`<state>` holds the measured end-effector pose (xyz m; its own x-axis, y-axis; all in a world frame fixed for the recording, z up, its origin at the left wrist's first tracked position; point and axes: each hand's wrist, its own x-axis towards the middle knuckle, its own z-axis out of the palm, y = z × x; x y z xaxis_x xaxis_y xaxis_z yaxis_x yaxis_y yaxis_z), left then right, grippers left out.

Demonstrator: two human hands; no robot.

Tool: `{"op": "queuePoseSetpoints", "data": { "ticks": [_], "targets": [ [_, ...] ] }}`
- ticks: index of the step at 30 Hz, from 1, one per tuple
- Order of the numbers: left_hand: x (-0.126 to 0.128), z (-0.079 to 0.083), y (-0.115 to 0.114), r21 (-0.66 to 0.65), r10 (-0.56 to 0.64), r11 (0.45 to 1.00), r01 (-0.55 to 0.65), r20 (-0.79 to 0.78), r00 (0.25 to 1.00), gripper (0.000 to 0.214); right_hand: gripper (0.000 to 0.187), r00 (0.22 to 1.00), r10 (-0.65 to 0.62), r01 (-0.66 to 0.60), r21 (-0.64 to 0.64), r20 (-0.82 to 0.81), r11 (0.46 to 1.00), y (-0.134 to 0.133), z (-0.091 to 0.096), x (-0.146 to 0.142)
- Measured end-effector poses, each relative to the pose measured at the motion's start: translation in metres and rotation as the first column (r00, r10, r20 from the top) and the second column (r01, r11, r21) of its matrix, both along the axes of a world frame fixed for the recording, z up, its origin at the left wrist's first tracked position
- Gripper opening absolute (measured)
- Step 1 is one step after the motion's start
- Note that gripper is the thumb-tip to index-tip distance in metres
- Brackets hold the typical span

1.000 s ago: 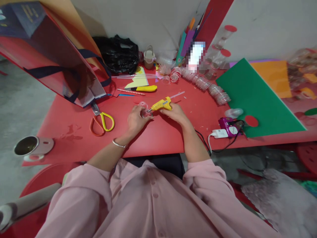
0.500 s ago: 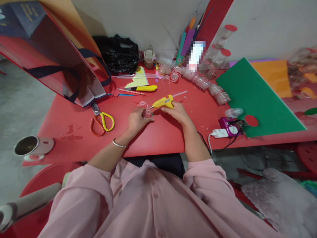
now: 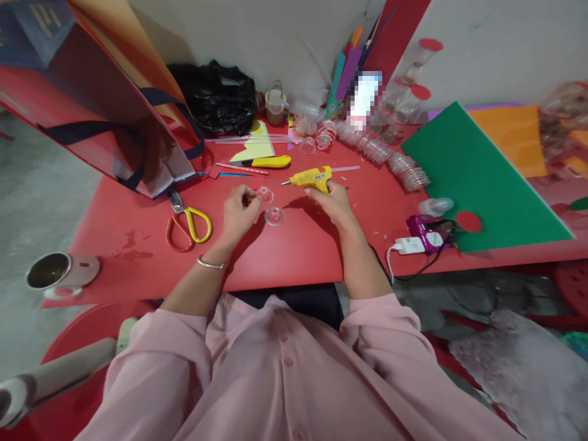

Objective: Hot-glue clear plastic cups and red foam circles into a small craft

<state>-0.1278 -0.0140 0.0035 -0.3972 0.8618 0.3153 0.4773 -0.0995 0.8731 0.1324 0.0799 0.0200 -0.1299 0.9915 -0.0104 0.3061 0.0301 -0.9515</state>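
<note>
My right hand (image 3: 334,201) grips the handle of a yellow hot glue gun (image 3: 309,179), its nozzle pointing left and a clear glue stick (image 3: 345,168) sticking out behind. My left hand (image 3: 241,211) is closed in a pinch, fingertips at the left edge of a small clear plastic cup (image 3: 265,195). What the pinch holds, if anything, is too small to make out. A second clear plastic cup (image 3: 274,215) rests on the red tabletop (image 3: 285,257) just in front of the first, untouched. The nozzle is apart from both cups.
Scissors (image 3: 188,226) and a mug (image 3: 57,271) are at left, near a large paper bag (image 3: 114,104). Behind lies a yellow cutter (image 3: 271,162). Stacked clear cups (image 3: 376,150) curve toward a green sheet (image 3: 482,184). A purple power adapter (image 3: 427,234) with cables sits right.
My left hand has let go of the nearer cup and moved left, fingers now pinched. The glue gun has been drawn back up and right, away from the cups, in my right hand.
</note>
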Motion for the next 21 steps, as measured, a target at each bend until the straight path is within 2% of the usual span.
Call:
{"op": "queuePoseSetpoints", "data": {
  "ticks": [2,6,10,12,15,18,21],
  "targets": [
    [-0.006,-0.006,0.006,0.006,0.024,1.0,-0.024,-0.09,0.996,0.023,0.044,1.0,0.003,-0.003,0.003,0.016,1.0,0.0,-0.001,-0.001],
    [-0.013,-0.018,0.017,-0.025,-0.034,0.999,0.029,-0.21,0.977,0.049,0.046,0.999,0.044,-0.044,0.015,0.015,0.999,-0.005,-0.001,-0.005],
    [-0.01,-0.021,0.024,-0.028,-0.029,0.999,0.023,-0.228,0.973,0.041,0.049,0.996,0.09,-0.091,0.025,0.021,0.996,-0.009,-0.001,-0.01],
    [-0.008,-0.018,0.025,-0.005,-0.015,1.0,0.015,-0.218,0.976,0.036,0.049,0.994,0.096,-0.098,0.036,0.047,0.995,-0.009,-0.001,-0.011],
    [-0.003,-0.01,0.02,0.074,-0.004,0.997,0.016,-0.149,0.989,0.042,0.049,0.994,0.075,-0.08,0.068,0.081,0.994,-0.011,0.0,-0.012],
    [0.002,0.0,0.01,0.179,-0.045,0.982,0.06,-0.088,0.995,0.048,0.049,0.996,0.039,-0.047,0.093,0.081,0.995,-0.015,0.005,-0.015],
    [0.006,0.01,0.0,0.239,-0.098,0.965,0.112,-0.073,0.993,0.046,0.048,0.999,0.025,-0.029,0.121,0.034,0.992,-0.02,0.012,-0.018]
  ]
}}
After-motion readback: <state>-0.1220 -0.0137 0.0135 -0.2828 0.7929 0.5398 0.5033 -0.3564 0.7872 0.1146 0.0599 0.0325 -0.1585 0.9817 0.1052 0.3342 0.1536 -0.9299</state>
